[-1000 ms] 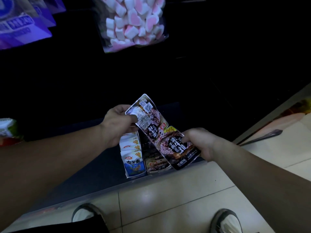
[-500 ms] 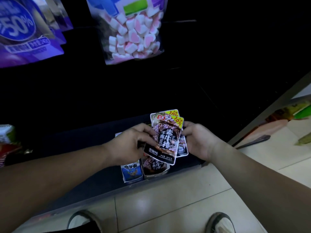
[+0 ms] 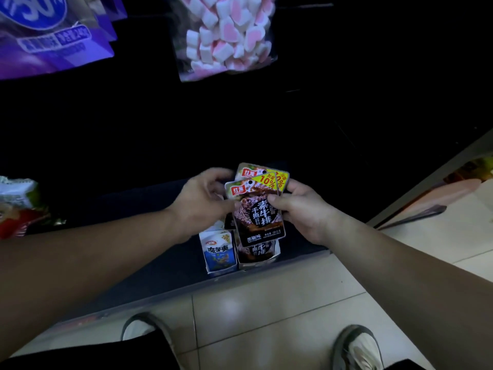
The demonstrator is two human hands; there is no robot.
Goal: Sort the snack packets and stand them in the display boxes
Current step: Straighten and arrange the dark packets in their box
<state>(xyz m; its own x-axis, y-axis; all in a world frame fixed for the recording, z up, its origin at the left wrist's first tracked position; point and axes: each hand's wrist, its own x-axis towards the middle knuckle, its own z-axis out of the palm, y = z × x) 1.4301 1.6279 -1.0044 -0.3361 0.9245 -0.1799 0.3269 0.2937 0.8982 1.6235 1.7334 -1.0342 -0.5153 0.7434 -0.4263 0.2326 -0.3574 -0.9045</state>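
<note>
Currently left hand (image 3: pixel 202 201) and right hand (image 3: pixel 301 209) hold two dark snack packets (image 3: pixel 257 212), upright.
Left hand grips the 9 o'clock edge, fingers curled; right hand pinches the 3 o'clock edge, thumb on front. Packets overlap, just above the dark display box (image 3: pixel 257 256) on the shelf (image 3: pixel 133 263); blue-white box (image 3: pixel 220 253) touches it at 9 o'clock. Marshmallow bag (image 3: pixel 229 36) hangs at 12 o'clock.

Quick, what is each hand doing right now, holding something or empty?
Left hand: grips the left edge of the dark glossy snack packets with yellow corners.
Right hand: pinches the same packets, thumb on the front one.
</note>
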